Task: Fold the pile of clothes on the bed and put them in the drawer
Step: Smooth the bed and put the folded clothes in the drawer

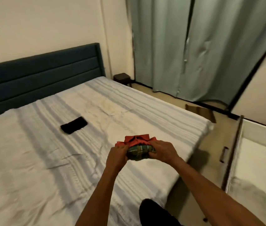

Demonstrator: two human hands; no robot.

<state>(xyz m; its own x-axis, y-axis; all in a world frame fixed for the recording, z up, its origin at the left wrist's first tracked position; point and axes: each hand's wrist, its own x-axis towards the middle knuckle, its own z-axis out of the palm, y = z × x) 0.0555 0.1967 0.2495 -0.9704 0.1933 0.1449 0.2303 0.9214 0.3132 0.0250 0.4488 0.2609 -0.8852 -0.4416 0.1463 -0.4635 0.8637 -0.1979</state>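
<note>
Both hands, left hand (116, 156) and right hand (164, 151), pinch opposite ends of the small folded bundle of red and green-plaid clothes (138, 146) just above the striped white bed (47, 160), white drawer unit (256, 160) nearer the right.

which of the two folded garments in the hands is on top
The green plaid one, nearest the person; the red one lies underneath, poking out beyond it.

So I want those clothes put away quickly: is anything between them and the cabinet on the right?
Nothing visible blocks the way. Both hands, left and right, hold the folded clothes above the bed edge; only bare floor separates it from the white cabinet.
</note>
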